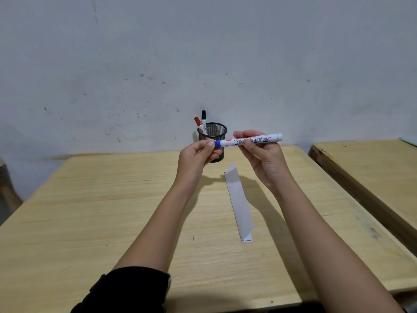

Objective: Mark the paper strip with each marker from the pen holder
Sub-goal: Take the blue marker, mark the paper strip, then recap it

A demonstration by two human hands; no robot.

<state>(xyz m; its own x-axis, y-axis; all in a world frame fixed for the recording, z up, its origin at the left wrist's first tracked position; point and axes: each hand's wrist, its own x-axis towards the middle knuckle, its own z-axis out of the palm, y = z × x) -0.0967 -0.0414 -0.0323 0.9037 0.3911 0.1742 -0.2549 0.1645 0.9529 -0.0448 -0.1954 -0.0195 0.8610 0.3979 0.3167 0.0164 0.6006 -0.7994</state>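
Paper strip (pixel 239 203): lying centre frame on the wooden surface (pixel 90 211), open room all round. Above it, right hand (pixel 262 154) is gripping the blue whiteboard marker (pixel 250 140) barrel; left hand (pixel 198 154) is pinching its cap end, likely uncapping or recapping. Next: lowering tip to strip. Beyond: mesh pen holder (pixel 214 134), holding red marker (pixel 197 121) and black marker (pixel 203 117).

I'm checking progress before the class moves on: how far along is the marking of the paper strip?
Done: the paper strip seems to carry small red marks at its far corner, though faint. In hand: the right hand holds the blue marker above the table while the left hand pinches its blue cap end. Left: the blue mark, and probably the black marker, standing in the pen holder beside the red marker.
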